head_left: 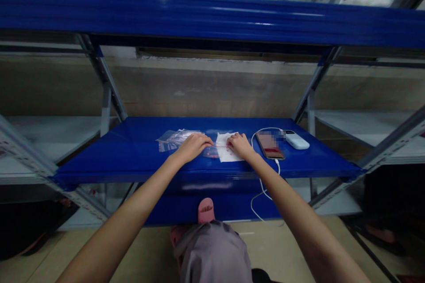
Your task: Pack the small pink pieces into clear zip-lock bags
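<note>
My left hand (195, 145) rests on the blue shelf board, its fingertips closed at the edge of a clear plastic bag (211, 154) with small reddish bits in it. Beneath my right hand (240, 145) lies a sheet of white paper (226, 155) with a few small red pieces on it. The right fingers are curled and pinched together; what they hold is too small to make out. A thin reddish line runs between the two hands. Several more clear zip bags (168, 139) lie in a loose pile left of my left hand, partly under it.
Right of the paper are a brown-cased phone (265, 142) and a pale power bank (297, 140), joined to a white cable (262, 185) that hangs over the front edge. A blue upper beam (212, 17) spans above. Metal posts (108, 84) flank the shelf board (139, 163).
</note>
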`<state>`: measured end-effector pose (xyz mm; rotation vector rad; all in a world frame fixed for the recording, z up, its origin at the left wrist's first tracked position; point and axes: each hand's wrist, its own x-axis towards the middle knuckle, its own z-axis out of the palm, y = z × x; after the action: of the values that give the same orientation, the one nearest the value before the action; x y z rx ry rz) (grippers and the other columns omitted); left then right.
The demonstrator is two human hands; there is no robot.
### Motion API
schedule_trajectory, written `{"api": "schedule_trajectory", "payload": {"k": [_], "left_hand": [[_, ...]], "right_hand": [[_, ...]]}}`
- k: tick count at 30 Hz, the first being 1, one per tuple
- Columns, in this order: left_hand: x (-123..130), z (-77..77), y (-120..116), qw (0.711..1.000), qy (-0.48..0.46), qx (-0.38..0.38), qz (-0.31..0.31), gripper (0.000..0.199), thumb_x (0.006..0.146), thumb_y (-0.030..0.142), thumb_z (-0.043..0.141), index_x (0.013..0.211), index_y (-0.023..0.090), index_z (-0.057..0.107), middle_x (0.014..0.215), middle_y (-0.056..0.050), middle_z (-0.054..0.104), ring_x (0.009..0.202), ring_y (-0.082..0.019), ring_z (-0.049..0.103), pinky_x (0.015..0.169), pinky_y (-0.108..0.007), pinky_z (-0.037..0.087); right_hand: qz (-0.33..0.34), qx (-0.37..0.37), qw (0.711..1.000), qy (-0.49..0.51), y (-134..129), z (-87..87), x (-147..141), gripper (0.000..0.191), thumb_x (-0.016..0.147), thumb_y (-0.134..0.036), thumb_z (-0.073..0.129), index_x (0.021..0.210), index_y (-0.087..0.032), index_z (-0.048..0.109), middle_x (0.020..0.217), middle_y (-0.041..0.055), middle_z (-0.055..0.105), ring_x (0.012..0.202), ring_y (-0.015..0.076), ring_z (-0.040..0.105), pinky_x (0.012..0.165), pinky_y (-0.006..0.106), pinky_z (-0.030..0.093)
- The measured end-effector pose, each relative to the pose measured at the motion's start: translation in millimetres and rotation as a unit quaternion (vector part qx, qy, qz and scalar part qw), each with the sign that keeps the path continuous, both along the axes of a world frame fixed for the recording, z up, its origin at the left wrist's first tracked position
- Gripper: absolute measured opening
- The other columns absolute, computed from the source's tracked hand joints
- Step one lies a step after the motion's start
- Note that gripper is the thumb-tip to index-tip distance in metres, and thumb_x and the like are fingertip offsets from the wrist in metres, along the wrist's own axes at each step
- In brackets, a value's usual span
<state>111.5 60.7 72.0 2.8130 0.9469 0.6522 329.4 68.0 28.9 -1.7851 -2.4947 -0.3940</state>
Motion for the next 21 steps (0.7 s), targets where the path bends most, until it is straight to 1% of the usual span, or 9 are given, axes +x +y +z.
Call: {"api": "schedule_trajectory", "payload": {"k": [3, 5, 10, 13, 15, 18, 19, 20, 21], "left_hand": [[0, 0.1, 0, 1.000, 0.000, -0.002, 0.001, 0.016, 0.084, 0.014, 0.050, 0.089, 0.016, 0.066, 0.093, -0.005, 0.069, 0.089, -0.019, 0.062, 0.081, -0.030, 0.044], [0, -0.1, -1, 1.000, 0.000, -0.002, -0.001, 0.017, 0.084, 0.013, 0.050, 0.089, 0.016, 0.066, 0.093, -0.005, 0.069, 0.089, -0.019, 0.062, 0.081, -0.030, 0.044], [0, -0.8, -1, 1.000, -0.003, -0.001, -0.003, 0.017, 0.084, 0.013, 0.050, 0.089, 0.016, 0.066, 0.093, -0.005, 0.069, 0.088, -0.019, 0.062, 0.081, -0.030, 0.044], [-1, -1.2, 0, 1.000, -0.006, 0.000, -0.002, 0.017, 0.084, 0.013, 0.050, 0.089, 0.017, 0.066, 0.093, -0.005, 0.069, 0.088, -0.019, 0.062, 0.080, -0.030, 0.044], [-1, -1.6, 0, 1.000, -0.009, 0.001, -0.003, 0.017, 0.083, 0.013, 0.051, 0.089, 0.016, 0.066, 0.092, -0.005, 0.069, 0.088, -0.019, 0.062, 0.080, -0.031, 0.044], [-1, -2.5, 0, 1.000, -0.011, 0.005, -0.011, 0.017, 0.084, 0.013, 0.050, 0.089, 0.017, 0.066, 0.092, -0.005, 0.069, 0.087, -0.019, 0.062, 0.080, -0.030, 0.044], [-1, -2.8, 0, 1.000, -0.011, 0.007, -0.012, 0.017, 0.084, 0.012, 0.050, 0.089, 0.017, 0.066, 0.092, -0.005, 0.069, 0.087, -0.019, 0.062, 0.080, -0.030, 0.044], [-1, -3.3, 0, 1.000, -0.012, 0.008, -0.012, 0.017, 0.084, 0.012, 0.050, 0.089, 0.017, 0.066, 0.091, -0.005, 0.069, 0.087, -0.019, 0.062, 0.080, -0.030, 0.044], [-1, -3.8, 0, 1.000, -0.013, 0.009, -0.009, 0.017, 0.083, 0.012, 0.050, 0.089, 0.017, 0.066, 0.091, -0.005, 0.069, 0.087, -0.018, 0.062, 0.080, -0.030, 0.044]], "right_hand": [[0.024, 0.008, 0.999, -0.022, -1, -0.4, 0, 0.023, 0.086, -0.020, 0.042, 0.096, -0.012, 0.061, 0.101, 0.0154, 0.063, 0.100, 0.0254, 0.051, 0.080, 0.035, 0.030], [0.027, 0.014, 0.999, -0.019, 0, -1.5, 1, 0.021, 0.085, -0.020, 0.044, 0.094, -0.012, 0.061, 0.100, 0.0150, 0.064, 0.099, 0.0256, 0.051, 0.079, 0.035, 0.029], [0.003, 0.022, 0.998, 0.054, 5, -5.8, 6, 0.014, 0.080, -0.020, 0.051, 0.084, -0.015, 0.063, 0.091, 0.0112, 0.067, 0.094, 0.0240, 0.054, 0.077, 0.034, 0.029], [-0.005, 0.033, 0.993, 0.115, 3, -4.5, 9, 0.013, 0.079, -0.021, 0.052, 0.079, -0.016, 0.065, 0.087, 0.0091, 0.068, 0.090, 0.0228, 0.055, 0.076, 0.033, 0.030], [-0.021, 0.069, 0.978, 0.193, 1, 1.2, 9, 0.013, 0.079, -0.025, 0.054, 0.079, -0.018, 0.065, 0.086, 0.0071, 0.068, 0.089, 0.0224, 0.055, 0.076, 0.033, 0.031], [-0.023, 0.106, 0.930, 0.352, -7, 17.7, 1, 0.013, 0.078, -0.030, 0.057, 0.079, -0.020, 0.066, 0.086, 0.0035, 0.069, 0.083, 0.0194, 0.056, 0.074, 0.030, 0.035], [-0.004, 0.103, 0.914, 0.391, -10, 24.1, -4, 0.013, 0.078, -0.030, 0.058, 0.080, -0.021, 0.066, 0.086, 0.0027, 0.069, 0.081, 0.0180, 0.057, 0.073, 0.029, 0.036], [0.027, 0.096, 0.906, 0.411, -14, 30.3, -9, 0.012, 0.077, -0.030, 0.058, 0.079, -0.021, 0.066, 0.086, 0.0018, 0.069, 0.081, 0.0171, 0.057, 0.073, 0.028, 0.036], [0.049, 0.090, 0.905, 0.413, -18, 35.5, -15, 0.011, 0.077, -0.031, 0.059, 0.077, -0.022, 0.066, 0.085, 0.0009, 0.069, 0.081, 0.0167, 0.056, 0.073, 0.028, 0.035]]}}
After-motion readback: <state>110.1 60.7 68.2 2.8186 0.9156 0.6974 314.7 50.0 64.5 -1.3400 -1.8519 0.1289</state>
